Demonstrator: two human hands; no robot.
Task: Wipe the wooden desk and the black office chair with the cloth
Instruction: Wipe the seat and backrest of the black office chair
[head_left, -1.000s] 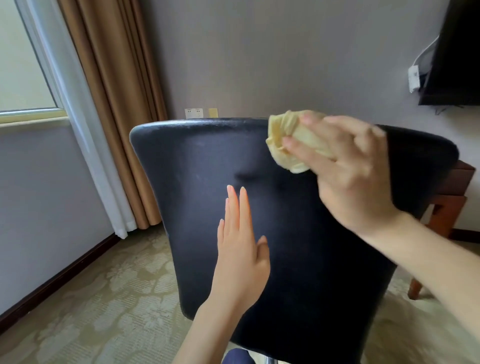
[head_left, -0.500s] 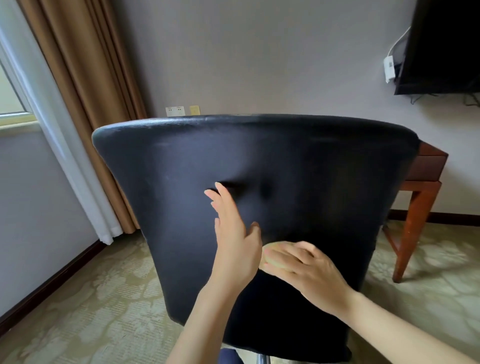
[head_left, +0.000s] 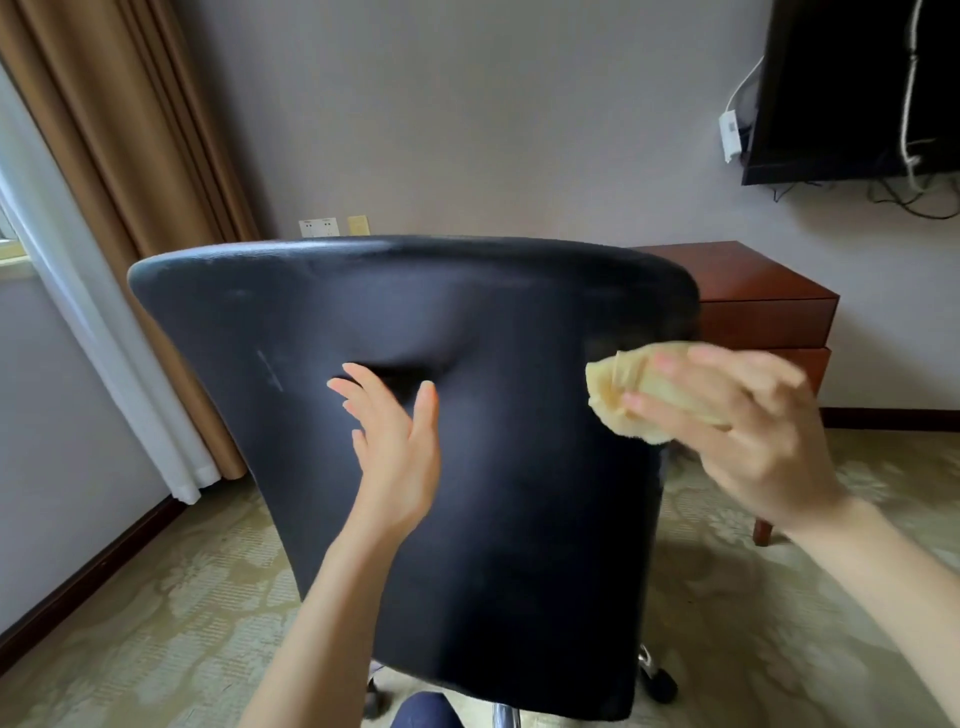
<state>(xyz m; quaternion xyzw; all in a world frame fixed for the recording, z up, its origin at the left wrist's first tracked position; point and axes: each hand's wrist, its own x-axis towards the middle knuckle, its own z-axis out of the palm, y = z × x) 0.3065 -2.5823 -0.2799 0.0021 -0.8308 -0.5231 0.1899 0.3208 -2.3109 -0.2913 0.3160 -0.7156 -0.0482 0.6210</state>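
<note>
Grips the cloth (head_left: 623, 400) in the right hand (head_left: 748, 436), fingers and thumb curled round a bunched wad, leaving a rounded pad of fabric proud of the fingertips. Presents that pad to the right edge of the chair (head_left: 519, 545) backrest, about halfway down. Appears to make contact, not confirmable through the blur on hand and cloth. Bunched rather than spread, probably to give a thick, firm wiping face able to follow the curved edge.

Holds the left hand (head_left: 397, 452) open: fingers straight and together, thumb apart, grasping nothing. Places it on or just off the rear face of the backrest, fingertips at the dimple near the middle. Cannot tell which. Judged to serve as a brace: set on a wheeled base, with one caster (head_left: 665, 686) visible at lower right, hence liable to roll or swivel under wiping pressure unless steadied.

Faces the rear of the backrest, upright and filling the centre of the view. Step in hand judged to be the wiping of the backrest's right side. No verdict on the seat, hidden behind the backrest.

Behind and to the right of the chair, against the wall: the wooden counter (head_left: 753, 306), touched by neither hand. Cannot tell whether already wiped. Above it, a dark television (head_left: 852, 88) with trailing cables. At far left, a brown curtain (head_left: 119, 171). Underfoot, patterned carpet (head_left: 182, 597).
</note>
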